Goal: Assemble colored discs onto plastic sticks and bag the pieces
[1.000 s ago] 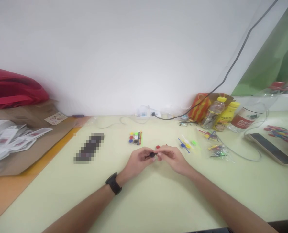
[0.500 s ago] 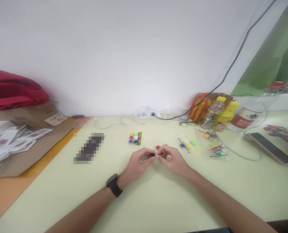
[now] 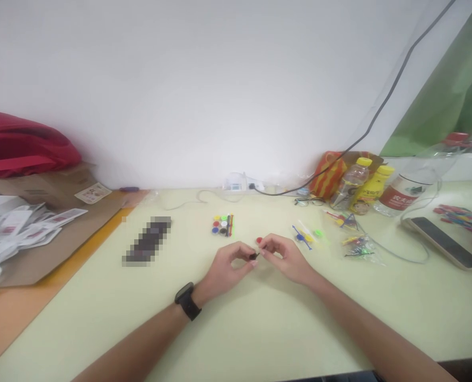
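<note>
From here, left hand (image 3: 225, 268) and right hand (image 3: 286, 260) pinch a small black piece (image 3: 253, 256) between fingertips above the table (image 3: 236, 329), seemingly unfinished, six discs (image 3: 215, 224) neatly laid out beyond, a blue arrow (image 3: 307, 243) lying loose rightward.

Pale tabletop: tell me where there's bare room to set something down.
Bare: the tabletop between both forearms, and left of the black watch up to the orange strip. Crowded: right rear, where bottles, eyeglasses and bagged plastic pieces sit.
</note>
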`<state>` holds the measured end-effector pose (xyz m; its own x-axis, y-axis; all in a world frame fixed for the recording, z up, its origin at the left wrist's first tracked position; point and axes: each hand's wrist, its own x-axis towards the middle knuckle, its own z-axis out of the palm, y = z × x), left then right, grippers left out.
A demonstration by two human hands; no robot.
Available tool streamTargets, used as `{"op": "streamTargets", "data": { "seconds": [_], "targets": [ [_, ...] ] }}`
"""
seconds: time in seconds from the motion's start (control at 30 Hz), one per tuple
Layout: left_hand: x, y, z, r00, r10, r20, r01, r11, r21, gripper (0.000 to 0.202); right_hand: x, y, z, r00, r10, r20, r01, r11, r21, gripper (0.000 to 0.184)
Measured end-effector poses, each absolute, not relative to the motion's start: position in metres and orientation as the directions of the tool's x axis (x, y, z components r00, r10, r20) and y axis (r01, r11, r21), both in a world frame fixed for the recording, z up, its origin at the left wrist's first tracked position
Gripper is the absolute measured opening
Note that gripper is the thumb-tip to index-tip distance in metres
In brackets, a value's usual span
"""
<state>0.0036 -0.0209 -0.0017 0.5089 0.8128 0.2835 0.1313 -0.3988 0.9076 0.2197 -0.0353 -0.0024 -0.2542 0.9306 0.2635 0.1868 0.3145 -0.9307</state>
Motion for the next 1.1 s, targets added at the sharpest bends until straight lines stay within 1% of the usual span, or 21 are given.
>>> {"op": "streamTargets", "data": {
  "seconds": [0.07,0.13,0.27,0.33,0.47,0.5,0.53,0.57,0.63,0.67,0.7,0.77,0.93,1.0,1.1],
  "targets": [
    [0.004,-0.021,-0.001,0.553,0.791,0.263,0.055,-0.349,0.936,0.015,0.22,-0.033,-0.003,-0.264,0.931,0.251,0.144,0.295,-0.945,0.021],
    [0.005,-0.019,-0.003,0.566,0.791,0.232,0.026,-0.299,0.954,0.017,0.221,-0.032,-0.003,-0.257,0.935,0.245,0.126,0.284,-0.95,0.025],
    [0.004,-0.014,-0.007,0.524,0.831,0.187,0.016,-0.23,0.973,0.024,0.222,-0.032,-0.002,-0.166,0.946,0.279,0.2,0.31,-0.929,0.03],
    [0.004,-0.013,-0.007,0.501,0.847,0.178,-0.003,-0.204,0.979,0.026,0.221,-0.035,-0.001,-0.161,0.938,0.306,0.23,0.337,-0.913,0.032],
    [0.005,-0.013,-0.006,0.473,0.867,0.156,-0.038,-0.157,0.987,0.026,0.219,-0.041,0.001,-0.164,0.913,0.374,0.207,0.402,-0.892,0.053],
    [0.005,-0.013,-0.006,0.467,0.871,0.153,-0.041,-0.152,0.988,0.027,0.22,-0.042,0.001,-0.164,0.911,0.377,0.214,0.406,-0.888,0.051],
    [0.005,-0.013,-0.007,0.463,0.873,0.152,-0.041,-0.15,0.988,0.027,0.22,-0.042,0.001,-0.183,0.914,0.362,0.23,0.397,-0.888,0.044],
    [0.004,-0.013,-0.007,0.461,0.874,0.153,-0.039,-0.153,0.987,0.027,0.221,-0.042,0.002,-0.212,0.921,0.327,0.252,0.375,-0.892,0.042],
    [0.004,-0.013,-0.008,0.463,0.873,0.156,-0.03,-0.16,0.987,0.025,0.224,-0.04,0.002,-0.264,0.934,0.241,0.29,0.315,-0.904,0.062],
    [0.004,-0.012,-0.009,0.463,0.872,0.156,-0.027,-0.162,0.986,0.025,0.226,-0.039,0.002,-0.274,0.939,0.21,0.298,0.29,-0.909,0.067],
    [0.004,-0.012,-0.009,0.463,0.873,0.157,-0.028,-0.162,0.986,0.024,0.226,-0.038,0.002,-0.267,0.944,0.195,0.297,0.273,-0.915,0.069],
    [0.004,-0.012,-0.01,0.45,0.879,0.158,-0.042,-0.157,0.987,0.025,0.226,-0.036,0.002,-0.238,0.95,0.203,0.282,0.268,-0.921,0.064],
    [0.005,-0.012,-0.01,0.452,0.879,0.152,-0.059,-0.141,0.988,0.027,0.22,-0.038,0.002,-0.286,0.93,0.231,0.224,0.299,-0.928,0.037],
    [0.005,-0.012,-0.009,0.447,0.882,0.149,-0.06,-0.137,0.989,0.026,0.218,-0.039,0.0,-0.282,0.928,0.242,0.229,0.31,-0.923,0.034],
    [0.005,-0.012,-0.008,0.434,0.889,0.149,-0.068,-0.132,0.989,0.025,0.217,-0.039,-0.004,-0.294,0.925,0.241,0.252,0.318,-0.914,0.034]
  ]
}}
